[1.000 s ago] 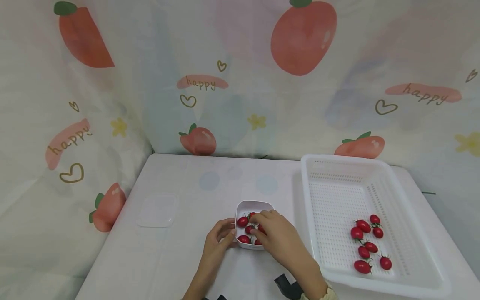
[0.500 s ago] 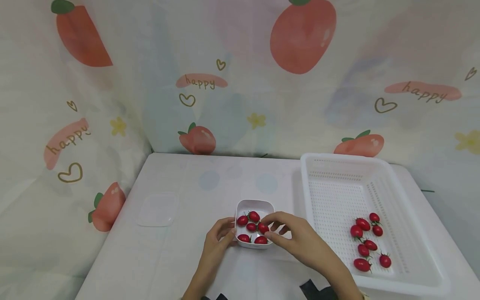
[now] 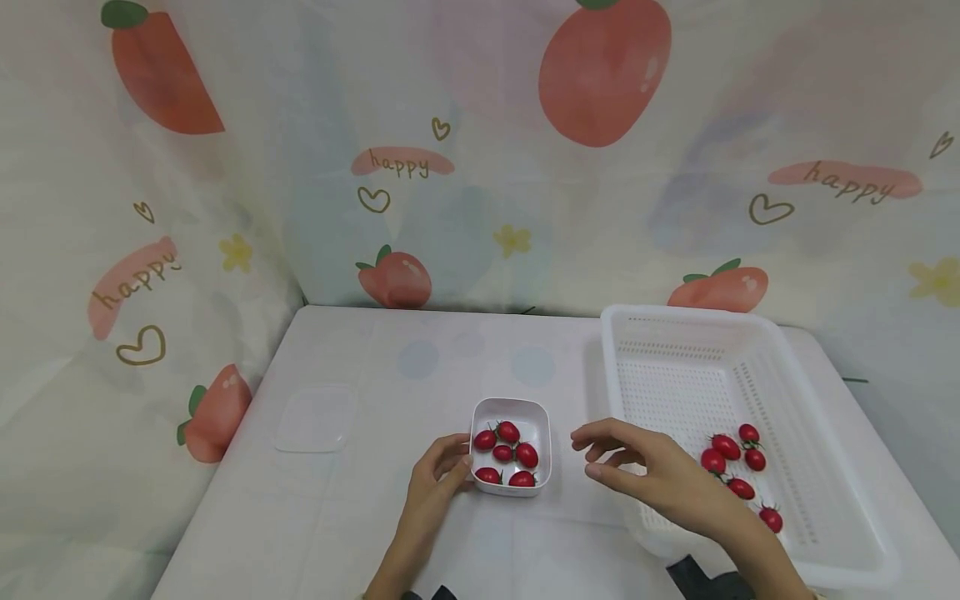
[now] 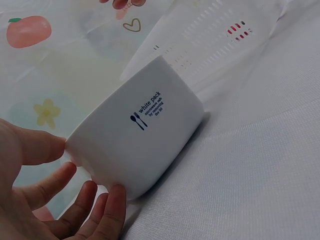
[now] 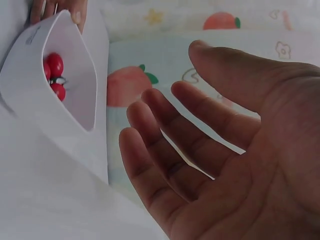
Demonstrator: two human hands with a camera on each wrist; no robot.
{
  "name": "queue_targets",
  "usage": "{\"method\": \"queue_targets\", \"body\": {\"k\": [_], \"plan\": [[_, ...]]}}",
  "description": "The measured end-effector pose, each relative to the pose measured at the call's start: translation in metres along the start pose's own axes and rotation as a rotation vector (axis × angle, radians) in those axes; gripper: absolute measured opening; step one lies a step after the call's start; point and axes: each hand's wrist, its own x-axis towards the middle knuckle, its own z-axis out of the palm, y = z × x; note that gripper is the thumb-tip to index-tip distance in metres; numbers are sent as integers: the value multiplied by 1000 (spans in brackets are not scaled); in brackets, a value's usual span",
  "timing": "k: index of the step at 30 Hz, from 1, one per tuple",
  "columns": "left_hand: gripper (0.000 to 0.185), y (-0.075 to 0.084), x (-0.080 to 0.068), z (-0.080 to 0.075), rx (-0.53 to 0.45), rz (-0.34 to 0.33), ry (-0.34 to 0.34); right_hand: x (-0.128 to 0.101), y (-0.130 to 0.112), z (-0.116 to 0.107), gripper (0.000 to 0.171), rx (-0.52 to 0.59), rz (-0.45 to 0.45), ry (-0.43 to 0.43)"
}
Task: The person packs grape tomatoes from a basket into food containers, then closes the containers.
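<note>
A small white plastic food box [image 3: 543, 417] stands on the table with several cherry tomatoes [image 3: 503, 452] inside. My left hand [image 3: 437, 481] holds the box's left end, thumb at the rim and fingertips against the wall. Blue print marks the box side [image 4: 155, 125] in the left wrist view. My right hand [image 3: 660, 475] hangs in the air between the box and a white basket [image 3: 660, 383], fingers spread and loosely bent. Its palm [image 5: 260, 175] holds nothing. More cherry tomatoes [image 3: 725, 447] lie in the basket, some hidden behind the right hand and forearm.
A clear, flat lid [image 3: 315, 419] lies on the table [image 3: 360, 517] at the left. Behind the table hangs a printed cloth backdrop [image 3: 480, 192]. The perforated basket takes up the table's right side.
My right hand has drawn out of the box and moved right toward the basket, letting go of a cherry tomato in the box. The left hand has stayed at the box.
</note>
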Motion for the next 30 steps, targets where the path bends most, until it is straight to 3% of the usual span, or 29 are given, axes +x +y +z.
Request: {"method": "queue_targets", "body": {"k": [12,22,30], "plan": [[40,-1,1,0,8,2,3,-13,20,-44,40,-62,-46,-101],[41,-1,0,-1,-24,18,-15,-19,52,-82,47,-16,69,-179],[41,-1,1,-1,-20,15,-13,-19,81,-104,52,-133,117,-188]]}}
